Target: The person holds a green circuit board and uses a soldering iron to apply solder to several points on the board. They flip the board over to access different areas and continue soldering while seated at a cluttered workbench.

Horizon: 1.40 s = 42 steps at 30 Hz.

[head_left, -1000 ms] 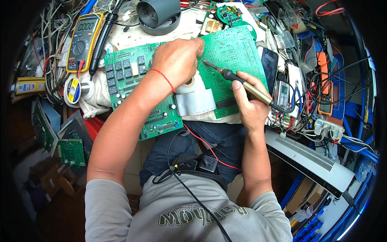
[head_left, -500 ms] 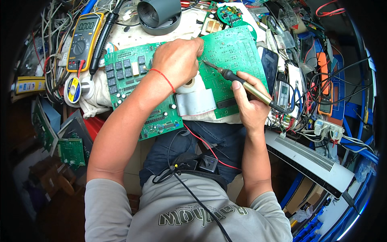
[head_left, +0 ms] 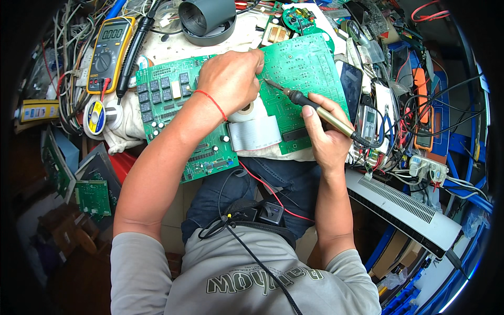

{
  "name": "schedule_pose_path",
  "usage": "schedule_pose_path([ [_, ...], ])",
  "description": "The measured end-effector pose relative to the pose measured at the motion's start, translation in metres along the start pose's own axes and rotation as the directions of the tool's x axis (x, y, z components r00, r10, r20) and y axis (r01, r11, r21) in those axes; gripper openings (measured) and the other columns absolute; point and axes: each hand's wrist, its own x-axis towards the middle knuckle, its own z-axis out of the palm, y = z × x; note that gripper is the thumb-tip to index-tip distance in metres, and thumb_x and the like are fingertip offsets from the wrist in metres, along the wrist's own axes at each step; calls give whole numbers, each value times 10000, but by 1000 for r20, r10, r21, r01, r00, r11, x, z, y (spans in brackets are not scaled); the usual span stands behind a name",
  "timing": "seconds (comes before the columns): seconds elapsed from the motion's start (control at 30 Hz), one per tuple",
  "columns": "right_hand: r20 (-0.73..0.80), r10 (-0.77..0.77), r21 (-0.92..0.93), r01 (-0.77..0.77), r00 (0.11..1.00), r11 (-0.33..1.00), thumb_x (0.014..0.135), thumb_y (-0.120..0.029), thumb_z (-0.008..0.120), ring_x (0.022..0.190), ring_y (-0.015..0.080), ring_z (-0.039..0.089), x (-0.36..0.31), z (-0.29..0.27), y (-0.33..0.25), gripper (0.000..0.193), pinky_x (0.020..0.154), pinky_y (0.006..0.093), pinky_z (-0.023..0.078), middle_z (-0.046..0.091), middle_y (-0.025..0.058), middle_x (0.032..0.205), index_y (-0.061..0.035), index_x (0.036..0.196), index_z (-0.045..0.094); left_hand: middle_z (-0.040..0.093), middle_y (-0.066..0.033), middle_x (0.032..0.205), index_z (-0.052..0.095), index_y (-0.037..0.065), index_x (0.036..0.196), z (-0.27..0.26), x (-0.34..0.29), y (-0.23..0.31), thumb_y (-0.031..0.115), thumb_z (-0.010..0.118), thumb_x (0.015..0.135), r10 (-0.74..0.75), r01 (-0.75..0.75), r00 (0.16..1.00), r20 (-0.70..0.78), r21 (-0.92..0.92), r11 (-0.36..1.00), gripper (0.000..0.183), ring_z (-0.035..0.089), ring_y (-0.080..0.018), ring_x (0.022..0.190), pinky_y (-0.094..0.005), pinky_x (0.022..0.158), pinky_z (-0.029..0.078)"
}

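Note:
My right hand [head_left: 329, 137] grips a soldering iron [head_left: 333, 119] with a gold-coloured handle. Its tip points down and left onto a green circuit board [head_left: 312, 71], solder side up, at or just above the surface. My left hand [head_left: 228, 79] is closed at that board's left edge, close to the iron's tip; its fingertips are mostly hidden, so what they pinch does not show. Under my left forearm lies a second green board [head_left: 170, 110] with rows of dark relays. A grey ribbon cable [head_left: 255, 134] lies between the boards, below a white roll [head_left: 248, 112].
A yellow multimeter [head_left: 111, 55] and a solder spool [head_left: 95, 117] are at the left. Behind the boards stands a dark grey round container [head_left: 207, 23]. Tangled cables and a phone [head_left: 350, 81] crowd the right. A white vented unit [head_left: 401, 210] sits lower right.

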Motion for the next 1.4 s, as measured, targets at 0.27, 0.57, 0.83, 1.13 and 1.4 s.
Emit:
schedule_pose_path([
  [0.27,-5,-4,-1,4,1000,1000,908,-109,823,800,115,704,0,0,1,277,753,272,559,775,69,901,-10,1158,756,737,-138,810,655,50,950,0,0,2,81,694,804,-18,18,1000,-6,4,1000,155,726,-375,790,-469,714,560],
  [0.57,-50,10,77,-6,999,997,921,-114,818,806,106,689,-3,-4,4,281,764,262,548,769,56,908,-1,1169,751,740,-145,814,659,48,950,0,-1,3,85,695,804,-34,34,999,-1,0,999,155,727,-380,792,-471,711,563],
  [0.83,-63,-1,72,6,998,997,922,-116,822,812,101,683,-4,-7,8,294,769,255,543,769,55,920,6,1179,749,729,-225,826,698,54,972,0,-1,3,71,656,801,-28,28,1000,-4,-47,999,177,719,-440,800,-549,741,560],
  [1.13,-45,0,76,4,999,997,925,-121,821,817,103,683,-4,-6,7,294,768,255,543,766,58,927,5,1181,748,739,-144,811,663,48,952,0,-1,3,76,688,808,-20,20,1000,-13,-4,1000,149,725,-379,788,-472,710,559],
  [1.4,-78,-3,75,9,997,997,930,-130,821,824,107,678,-7,-8,9,300,777,259,541,756,54,924,6,1186,745,740,-144,819,662,48,951,0,-1,3,82,692,809,-25,25,1000,-7,-2,1000,149,725,-379,795,-473,713,558],
])
